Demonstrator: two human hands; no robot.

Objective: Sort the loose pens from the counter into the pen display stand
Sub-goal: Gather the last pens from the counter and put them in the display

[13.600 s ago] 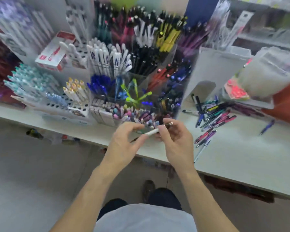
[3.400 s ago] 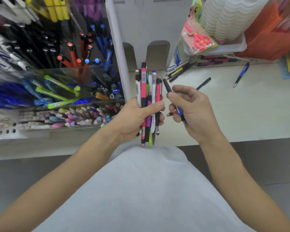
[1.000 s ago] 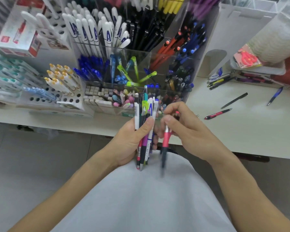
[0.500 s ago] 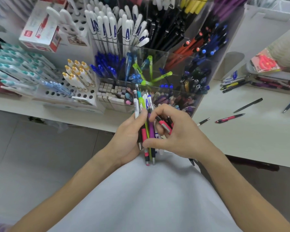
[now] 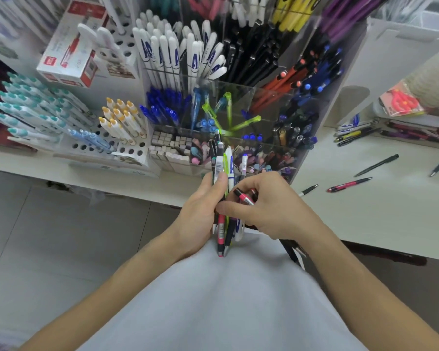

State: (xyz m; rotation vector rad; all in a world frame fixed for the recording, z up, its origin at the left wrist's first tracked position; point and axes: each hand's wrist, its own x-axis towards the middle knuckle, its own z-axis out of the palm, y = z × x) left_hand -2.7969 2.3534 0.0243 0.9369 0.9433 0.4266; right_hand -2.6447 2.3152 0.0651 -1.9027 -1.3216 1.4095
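Observation:
My left hand (image 5: 197,215) grips an upright bundle of pens (image 5: 222,163), white, green, black and pink ones, just in front of the counter edge. My right hand (image 5: 271,206) is pressed against the bundle from the right and holds a red-and-black pen (image 5: 243,197), its dark end sticking out below the wrist. The clear acrylic pen display stand (image 5: 238,97) rises right behind my hands, its compartments full of pens sorted by colour. Loose pens lie on the white counter (image 5: 365,216) to the right: a red one (image 5: 349,184), a black one (image 5: 376,165) and a short one (image 5: 308,190).
White peg racks with teal-capped pens (image 5: 31,115) and yellow-capped pens (image 5: 119,120) stand left of the stand. A red-and-white box (image 5: 71,49) sits behind them. More pens (image 5: 355,130) and a tray with pink scissors (image 5: 401,102) lie at the far right. Grey floor lies below the counter.
My hands with the bundle have stayed close together in front of the stand. The right hand has closed in further against the bundle, the red pen tucked in its fingers. The camera has shifted slightly.

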